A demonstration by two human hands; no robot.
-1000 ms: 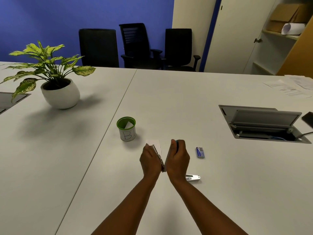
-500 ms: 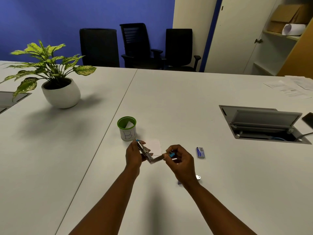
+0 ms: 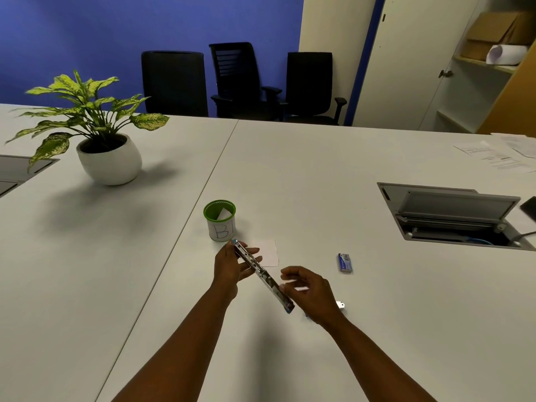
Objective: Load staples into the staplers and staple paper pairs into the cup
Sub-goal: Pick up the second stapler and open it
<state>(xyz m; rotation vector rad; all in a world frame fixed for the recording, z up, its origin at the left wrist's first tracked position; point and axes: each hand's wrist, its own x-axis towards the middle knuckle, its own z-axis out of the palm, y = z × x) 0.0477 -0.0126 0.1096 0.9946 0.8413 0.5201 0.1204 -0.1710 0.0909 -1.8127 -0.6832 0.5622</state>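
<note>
A small stapler (image 3: 262, 275) is swung fully open into one long metal strip with blue ends. It slants from near the cup down to the right. My left hand (image 3: 232, 266) grips its upper half. My right hand (image 3: 309, 290), fingers curled and blurred, holds its lower half near the blue tip. The green-rimmed white cup (image 3: 220, 220) marked "B" stands just beyond my left hand with a paper piece inside. A white paper square (image 3: 268, 252) lies flat behind the stapler. A second stapler (image 3: 341, 304) lies mostly hidden behind my right hand. A blue staple box (image 3: 345, 263) lies to the right.
A potted plant (image 3: 108, 153) stands at the far left. An open cable hatch (image 3: 455, 213) is sunk into the table at the right, with a phone edge (image 3: 529, 208) beside it. Printed sheets (image 3: 499, 158) lie at the far right. Office chairs (image 3: 246, 82) line the back wall.
The stapler went from folded between my hands to opened out flat. My hands drew apart, the left up towards the cup, the right down and right.
</note>
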